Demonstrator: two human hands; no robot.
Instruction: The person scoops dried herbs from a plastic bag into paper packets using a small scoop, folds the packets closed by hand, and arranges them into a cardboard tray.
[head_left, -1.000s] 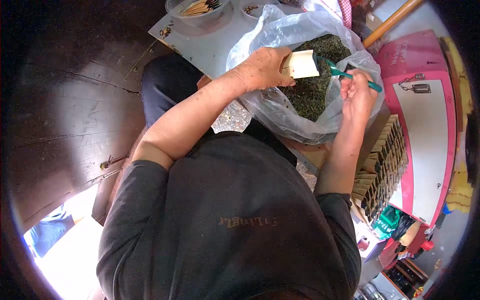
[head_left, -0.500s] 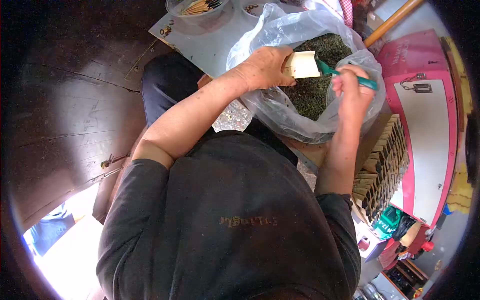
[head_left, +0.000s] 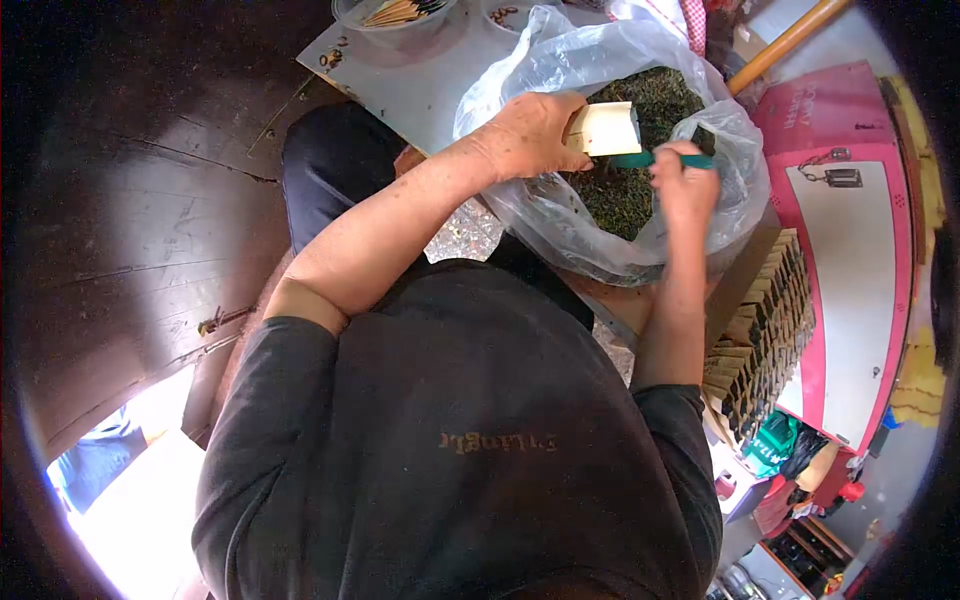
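Note:
A small cream paper packet [head_left: 607, 129] is held between the thumb and fingers of my left hand [head_left: 540, 135], over a clear plastic bag [head_left: 520, 75]. Dark green-brown dried leaf material [head_left: 615, 203] fills the inside of the bag. My right hand [head_left: 686, 185] is closed round a green scoop [head_left: 700, 161], just right of the packet. The scoop's front end lies low beside the packet, above the leaf material. The right hand is slightly blurred.
Clear tubs, one with thin sticks [head_left: 400, 14], stand on a grey board [head_left: 385, 95] at the top. Rows of folded packets [head_left: 765, 345] are stacked at the right, near a pink-and-white panel [head_left: 850, 270]. A wooden handle [head_left: 785, 47] slants at the upper right.
My right hand has moved left and slightly down with the scoop, whose front end is now lower, by the packet's bottom edge. My left hand has hardly moved.

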